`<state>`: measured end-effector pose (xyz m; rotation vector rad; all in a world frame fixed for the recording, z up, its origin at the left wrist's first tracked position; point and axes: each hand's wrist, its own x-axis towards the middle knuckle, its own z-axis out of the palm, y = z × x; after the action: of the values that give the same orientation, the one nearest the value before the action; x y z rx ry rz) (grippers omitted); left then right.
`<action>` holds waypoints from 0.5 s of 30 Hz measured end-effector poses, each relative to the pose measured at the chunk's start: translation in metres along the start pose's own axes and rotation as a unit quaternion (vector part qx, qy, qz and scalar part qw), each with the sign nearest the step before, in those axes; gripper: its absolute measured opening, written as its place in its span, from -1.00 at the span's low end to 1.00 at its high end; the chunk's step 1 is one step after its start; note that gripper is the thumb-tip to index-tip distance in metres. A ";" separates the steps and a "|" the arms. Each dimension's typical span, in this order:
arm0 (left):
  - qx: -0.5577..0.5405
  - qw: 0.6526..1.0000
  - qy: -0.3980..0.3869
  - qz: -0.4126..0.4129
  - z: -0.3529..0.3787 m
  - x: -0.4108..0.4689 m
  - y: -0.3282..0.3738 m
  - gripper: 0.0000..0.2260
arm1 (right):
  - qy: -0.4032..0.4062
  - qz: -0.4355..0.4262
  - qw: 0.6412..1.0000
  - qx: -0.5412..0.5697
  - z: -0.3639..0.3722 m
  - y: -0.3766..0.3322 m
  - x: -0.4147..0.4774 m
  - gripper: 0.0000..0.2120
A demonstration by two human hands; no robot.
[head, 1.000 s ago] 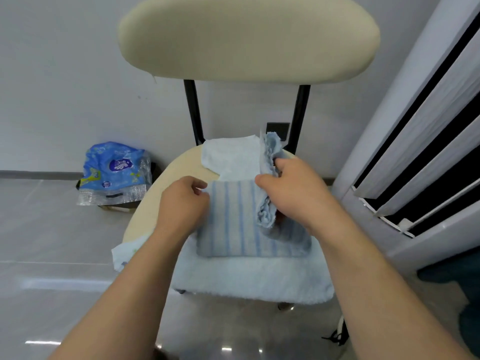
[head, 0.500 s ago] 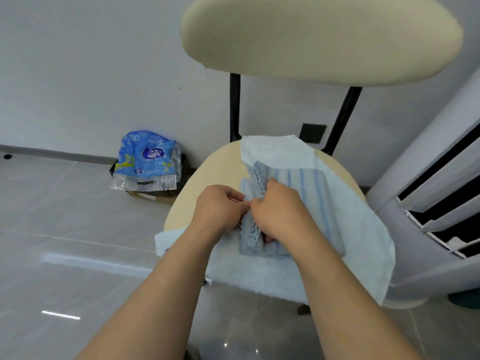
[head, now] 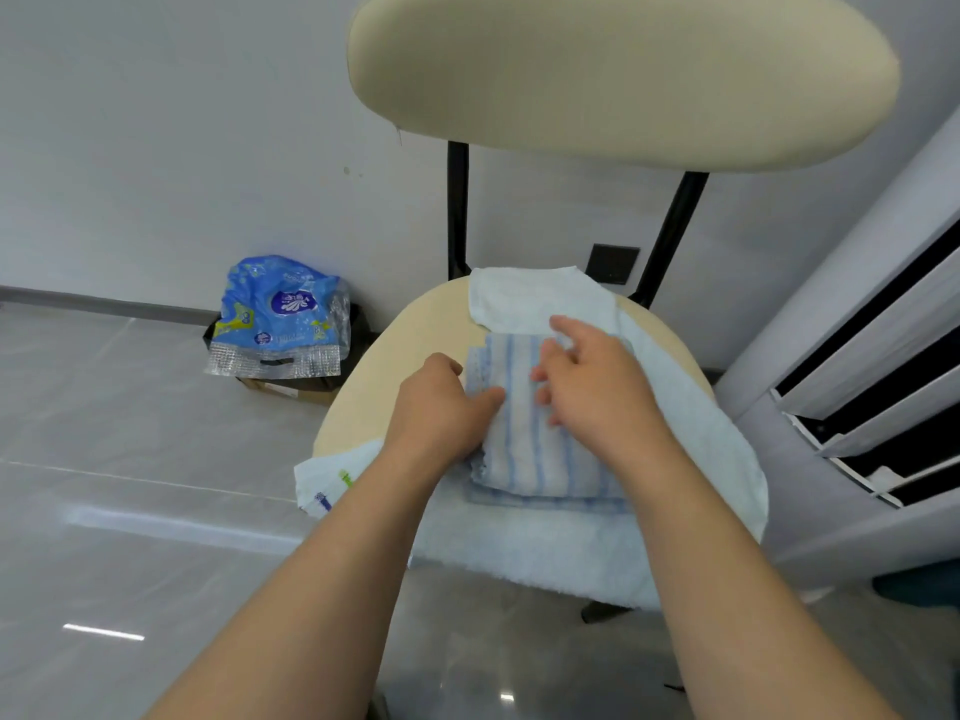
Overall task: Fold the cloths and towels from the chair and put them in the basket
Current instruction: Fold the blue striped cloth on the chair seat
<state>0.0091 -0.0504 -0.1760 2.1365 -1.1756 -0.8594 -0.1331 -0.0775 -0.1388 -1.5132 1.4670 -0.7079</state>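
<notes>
- Pressing down the blue-striped cloth [head: 540, 444] is the step you are in: it lies folded into a small rectangle on top of the pale towel [head: 530, 548], which is spread over the chair [head: 410, 350] seat.
- Your left hand [head: 441, 413] rests at the cloth's 9 o'clock edge, fingers loosely curled, thumb tip touching the fabric; it pins the edge and does not grip it.
- Your right hand [head: 597, 387] sits over the cloth toward 1 o'clock, fingers spread and open, holding nothing; whether the palm actually touches the cloth you cannot tell from this view.
- The fold looks nearly done to me. The next move likely calls for sliding fingers under both short sides so the layers lift together without springing open.
- No basket is in view, so you will probably need to turn to find it.
- The towel underneath remains unfolded, one corner hanging off the seat at 7 o'clock.
- A blue plastic package [head: 280, 319] sits on the floor by the wall at 10 o'clock, well apart from the chair.
- The chair back looms at 12 o'clock and a white louvred unit [head: 878, 366] stands near at 3 o'clock; neither blocks the lift.
</notes>
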 end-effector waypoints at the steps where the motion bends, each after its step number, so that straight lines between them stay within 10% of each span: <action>1: 0.013 1.000 -0.003 0.008 0.001 -0.001 0.000 -0.50 | 0.054 -0.053 0.993 -0.096 -0.007 0.005 0.003 -0.58; 6: 0.160 0.981 0.064 0.087 0.001 -0.017 0.019 -0.58 | -0.006 -0.071 0.916 -0.394 -0.007 0.041 0.010 -0.45; 10: 0.222 0.939 0.064 0.253 0.012 -0.021 0.034 -0.54 | -0.032 -0.063 0.898 -0.434 0.010 0.056 0.007 -0.40; 15: 0.192 0.954 0.008 0.228 0.038 -0.030 0.043 -0.67 | -0.049 -0.081 0.877 -0.471 0.009 0.058 0.003 -0.10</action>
<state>-0.0536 -0.0506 -0.1616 2.0109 -1.8528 -0.4279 -0.1525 -0.0733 -0.1945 -2.3730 1.7124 0.0657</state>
